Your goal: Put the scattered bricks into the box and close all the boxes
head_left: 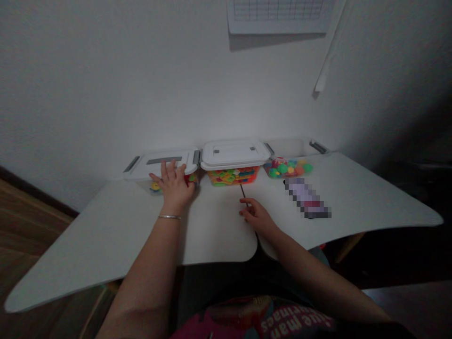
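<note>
My left hand [173, 186] is at the front of the left storage box [141, 165], its spread fingers reaching over the edge of the white lid. That box is see-through, with grey clips and colourful pieces inside, partly hidden by the hand. My right hand [257, 215] hovers at or just above the table, in front of the middle box [235, 162]. Its fingers are slightly bent and apart, and nothing shows between them. The middle box has a white lid and holds small yellow, green and orange pieces.
A clear box [287, 165] with colourful balls stands at the right, its top seemingly uncovered. A pixelated, phone-shaped object [305, 197] lies before it. Two white tabletops [219, 226] meet at a dark gap. The wall [176, 84] rises behind, with a gridded paper [278, 16] on it.
</note>
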A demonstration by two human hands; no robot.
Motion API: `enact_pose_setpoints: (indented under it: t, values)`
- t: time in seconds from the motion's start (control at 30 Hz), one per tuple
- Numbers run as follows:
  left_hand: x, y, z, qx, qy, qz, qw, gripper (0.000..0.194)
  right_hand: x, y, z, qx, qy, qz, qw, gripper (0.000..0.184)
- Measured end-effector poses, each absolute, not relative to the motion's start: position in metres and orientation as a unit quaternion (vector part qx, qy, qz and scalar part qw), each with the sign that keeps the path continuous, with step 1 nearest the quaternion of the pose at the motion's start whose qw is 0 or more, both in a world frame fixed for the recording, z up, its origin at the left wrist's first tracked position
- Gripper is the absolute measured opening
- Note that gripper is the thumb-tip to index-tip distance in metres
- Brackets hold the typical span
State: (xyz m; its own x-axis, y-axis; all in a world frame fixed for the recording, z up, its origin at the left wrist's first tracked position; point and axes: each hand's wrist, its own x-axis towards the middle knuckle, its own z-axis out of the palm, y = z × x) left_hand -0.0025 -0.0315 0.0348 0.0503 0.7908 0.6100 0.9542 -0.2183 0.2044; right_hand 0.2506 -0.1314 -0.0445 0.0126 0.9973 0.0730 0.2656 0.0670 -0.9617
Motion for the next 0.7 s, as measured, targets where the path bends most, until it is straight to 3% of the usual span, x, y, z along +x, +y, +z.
enact_pose_setpoints:
  t: [0.3,0.37,0.47,0.57,0.7]
  values:
    - [0.018,-0.052,0.013,-0.692,-0.612,-0.367,0.103,0.082,0.251,-0.13,-0.036,-0.536,-0.553,0.413,0.486,0.033]
    - [0.023,-0.057,0.008,-0.697,-0.598,-0.38,0.113,0.072,0.262,-0.124,-0.022,-0.535,-0.575,0.335,0.52,0.035]
    - [0.028,-0.06,0.004,-0.715,-0.565,-0.395,0.113,0.055,0.292,-0.108,0.005,-0.557,-0.624,0.114,0.536,0.036]
    - [0.03,-0.06,0.002,-0.733,-0.561,-0.368,0.111,0.046,0.329,-0.087,0.027,-0.601,-0.63,-0.072,0.486,0.037]
    - [0.029,-0.059,-0.001,-0.757,-0.586,-0.259,0.131,0.04,0.363,-0.065,0.031,-0.686,-0.605,-0.148,0.377,0.051]
